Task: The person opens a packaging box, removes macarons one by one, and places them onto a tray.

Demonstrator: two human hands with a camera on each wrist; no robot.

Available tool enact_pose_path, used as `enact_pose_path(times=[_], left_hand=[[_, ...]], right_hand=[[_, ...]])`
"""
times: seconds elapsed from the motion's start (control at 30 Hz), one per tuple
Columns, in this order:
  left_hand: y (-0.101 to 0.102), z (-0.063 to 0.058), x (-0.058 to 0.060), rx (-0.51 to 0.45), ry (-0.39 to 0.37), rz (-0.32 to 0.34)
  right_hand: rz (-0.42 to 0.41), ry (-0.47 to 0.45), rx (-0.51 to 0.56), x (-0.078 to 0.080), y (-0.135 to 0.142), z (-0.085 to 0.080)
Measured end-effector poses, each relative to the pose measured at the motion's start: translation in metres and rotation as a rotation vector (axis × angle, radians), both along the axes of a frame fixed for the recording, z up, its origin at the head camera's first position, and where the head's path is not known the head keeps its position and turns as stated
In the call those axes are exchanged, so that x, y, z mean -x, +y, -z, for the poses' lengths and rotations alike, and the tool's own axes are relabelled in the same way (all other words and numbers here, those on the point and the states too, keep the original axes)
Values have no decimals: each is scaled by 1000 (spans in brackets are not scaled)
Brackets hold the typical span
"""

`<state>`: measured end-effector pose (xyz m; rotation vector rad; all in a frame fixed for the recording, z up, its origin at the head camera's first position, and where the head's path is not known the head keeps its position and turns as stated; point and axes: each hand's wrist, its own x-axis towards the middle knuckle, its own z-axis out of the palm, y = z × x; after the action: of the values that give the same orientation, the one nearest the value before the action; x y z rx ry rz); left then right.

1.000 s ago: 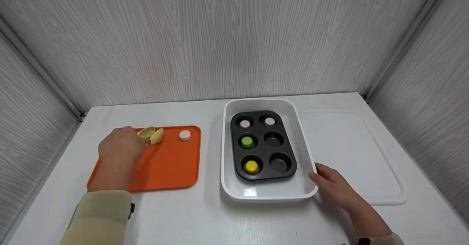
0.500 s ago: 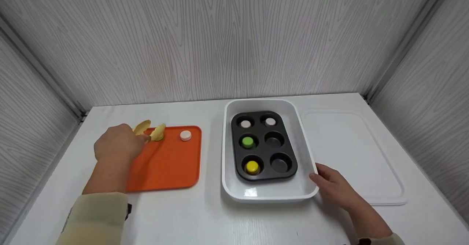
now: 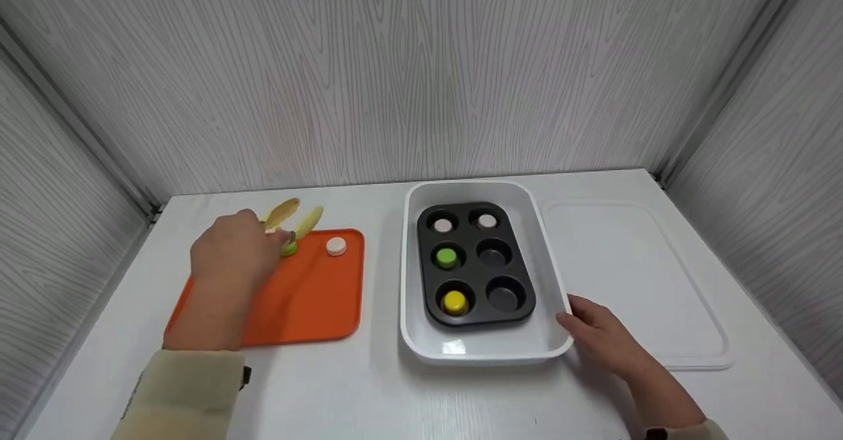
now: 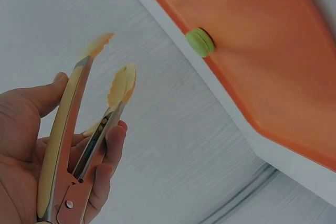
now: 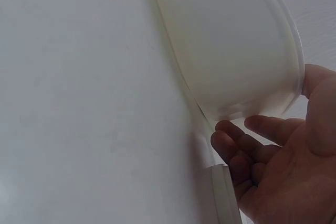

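Note:
My left hand (image 3: 230,249) holds yellow kitchen tongs (image 4: 58,140), seen closely in the left wrist view, their scalloped tips spread apart with nothing between them. Close by, at the far edge of the orange tray (image 3: 323,302), sits a green macaron (image 4: 200,42). A pale pink macaron (image 3: 336,246) lies to its right on the same tray. My right hand (image 3: 599,334) holds the near right corner of a white bin (image 3: 467,360), thumb at the rim and fingertips against the outer wall. Inside the bin is a dark muffin pan (image 3: 469,255).
Cups of the pan hold two pale pink macarons (image 3: 443,225), a green macaron (image 3: 446,257) and a yellow macaron (image 3: 454,302). A flat translucent lid (image 3: 632,282) lies right of the bin. Grey wood-grain panels (image 3: 421,78) stand behind and at both sides.
My left hand lifted the tongs off the green macaron, first drawing left, then moving up and right. The tongs' tips spread wider. The right hand stayed at the bin.

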<state>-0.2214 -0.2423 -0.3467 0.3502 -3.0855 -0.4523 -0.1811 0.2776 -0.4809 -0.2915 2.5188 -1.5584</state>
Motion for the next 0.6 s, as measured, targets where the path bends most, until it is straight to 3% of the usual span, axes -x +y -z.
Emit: enact_pose_path(times=[0.37,0.6], left_hand=[[77,-26,26,25,92,212],[113,-28,51,31,108,333]], right_hand=[[21,-16,10,0,3,1],[26,-19,-12,2,-2,1]])
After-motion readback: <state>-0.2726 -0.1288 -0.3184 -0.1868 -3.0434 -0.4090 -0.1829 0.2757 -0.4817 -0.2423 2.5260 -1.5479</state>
